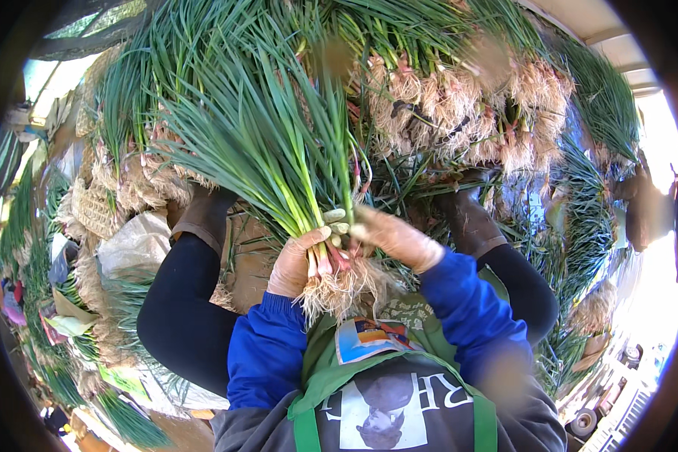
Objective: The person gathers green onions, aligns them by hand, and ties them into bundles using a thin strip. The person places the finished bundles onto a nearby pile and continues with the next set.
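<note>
My left hand [291, 261], in a pale thin glove, is wrapped around a bunch of young garlic plants [285, 169] just above their roots. Pinkish stem bases and a tangle of pale roots [347, 288] stick out below the grip, towards my apron. Long green leaves fan out upward and to the left. My right hand [398, 237], gloved as well, meets the left at the bunch's right side, its fingertips closed around a stem [346, 198] there. Part of the stems is hidden behind the fingers.
Heaped garlic plants with pale roots [440, 107] lie ahead. More rooted bunches [147, 175] are at left, near a whitish plastic sack [135, 244]. Loose leaves [570, 226] cover the right side. My boots [206, 212] stand either side of the bunch. A wheeled vehicle [585, 421] shows at lower right.
</note>
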`<action>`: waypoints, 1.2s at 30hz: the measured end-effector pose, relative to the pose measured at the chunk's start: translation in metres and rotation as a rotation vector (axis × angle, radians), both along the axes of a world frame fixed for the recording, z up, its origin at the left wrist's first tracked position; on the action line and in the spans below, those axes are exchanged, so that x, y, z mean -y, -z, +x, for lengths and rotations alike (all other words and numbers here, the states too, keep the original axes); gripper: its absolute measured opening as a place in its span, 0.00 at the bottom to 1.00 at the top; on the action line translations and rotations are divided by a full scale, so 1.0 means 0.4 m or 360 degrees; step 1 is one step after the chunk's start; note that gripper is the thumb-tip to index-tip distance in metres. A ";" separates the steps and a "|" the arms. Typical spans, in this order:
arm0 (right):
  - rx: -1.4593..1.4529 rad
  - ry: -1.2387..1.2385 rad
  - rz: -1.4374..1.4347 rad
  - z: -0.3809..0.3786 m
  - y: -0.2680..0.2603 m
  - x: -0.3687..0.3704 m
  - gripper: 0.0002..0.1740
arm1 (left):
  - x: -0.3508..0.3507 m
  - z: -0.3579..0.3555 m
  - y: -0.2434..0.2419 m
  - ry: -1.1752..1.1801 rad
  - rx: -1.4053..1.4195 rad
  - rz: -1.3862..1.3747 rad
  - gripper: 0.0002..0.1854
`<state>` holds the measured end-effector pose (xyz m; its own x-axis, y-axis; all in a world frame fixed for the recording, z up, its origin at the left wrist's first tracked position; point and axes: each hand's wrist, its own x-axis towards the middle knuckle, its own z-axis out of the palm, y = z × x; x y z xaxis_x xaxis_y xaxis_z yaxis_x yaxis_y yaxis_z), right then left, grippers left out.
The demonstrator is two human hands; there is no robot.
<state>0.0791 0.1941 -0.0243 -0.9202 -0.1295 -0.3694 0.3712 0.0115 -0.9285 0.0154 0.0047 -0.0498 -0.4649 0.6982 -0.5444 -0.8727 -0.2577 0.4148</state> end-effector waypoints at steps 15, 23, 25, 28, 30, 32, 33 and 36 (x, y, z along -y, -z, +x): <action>-0.0233 -0.0266 0.0695 0.015 0.023 0.046 0.15 | 0.040 -0.012 -0.021 0.0114 -0.0004 -0.0317 0.17; -0.0195 -0.0990 0.0653 0.125 0.126 -0.071 0.14 | 0.018 0.013 0.007 -0.0141 0.0221 0.0221 0.13; 0.0450 -0.1685 0.1529 0.140 0.120 -0.108 0.15 | 0.021 0.014 0.007 -0.0147 0.0196 0.0244 0.11; 0.0407 -0.1023 0.1933 0.102 0.100 -0.099 0.29 | 0.023 0.015 0.004 -0.0106 0.0226 0.0211 0.12; -0.0315 -0.0333 0.1486 0.032 0.097 -0.053 0.33 | 0.026 0.015 0.001 -0.0031 0.0183 0.0161 0.13; -0.0662 0.0077 0.0987 -0.039 0.105 0.011 0.32 | 0.029 0.011 -0.004 0.0088 0.0074 0.0106 0.16; -0.0641 0.0031 0.0654 -0.061 0.105 0.029 0.30 | 0.029 0.008 -0.004 0.0154 -0.0021 0.0073 0.18; -0.0488 -0.0044 0.0815 -0.092 0.111 0.068 0.22 | 0.027 0.002 -0.005 0.0098 0.0071 -0.0004 0.19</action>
